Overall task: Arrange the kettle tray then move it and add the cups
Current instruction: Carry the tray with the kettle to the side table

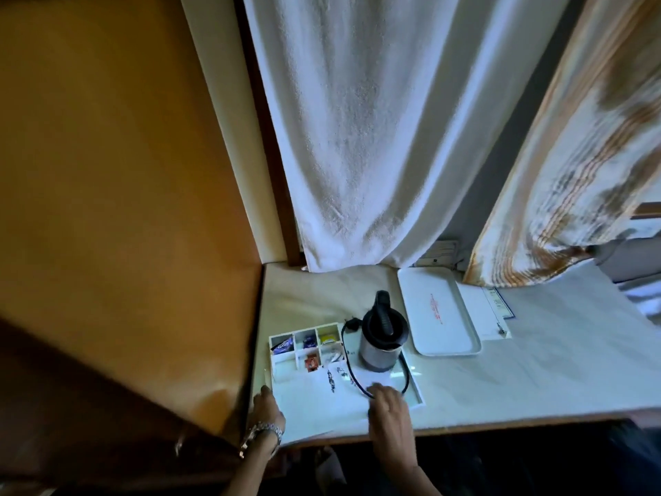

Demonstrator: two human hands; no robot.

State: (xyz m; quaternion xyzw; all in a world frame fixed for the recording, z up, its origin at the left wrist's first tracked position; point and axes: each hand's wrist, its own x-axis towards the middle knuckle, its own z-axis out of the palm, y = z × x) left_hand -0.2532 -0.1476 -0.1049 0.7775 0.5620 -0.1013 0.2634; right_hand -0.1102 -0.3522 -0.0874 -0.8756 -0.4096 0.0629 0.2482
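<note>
The white kettle tray (416,386) lies on the table's front left. On it stands a steel kettle (381,347) with a black lid and handle. Its black cord (348,366) loops over a printed paper (322,392). A compartment box with several sachets (309,347) fills the tray's back left. My left hand (268,411), with a metal watch on the wrist, holds the tray's front left corner. My right hand (388,406) rests on the paper by the cord's loop, fingers slightly spread. No cups are in view.
An empty white serving tray (438,311) lies behind and right of the kettle, with a paper card (488,316) beside it. White and striped curtains (357,137) hang to the table's back edge. An orange wall (125,173) closes the left side.
</note>
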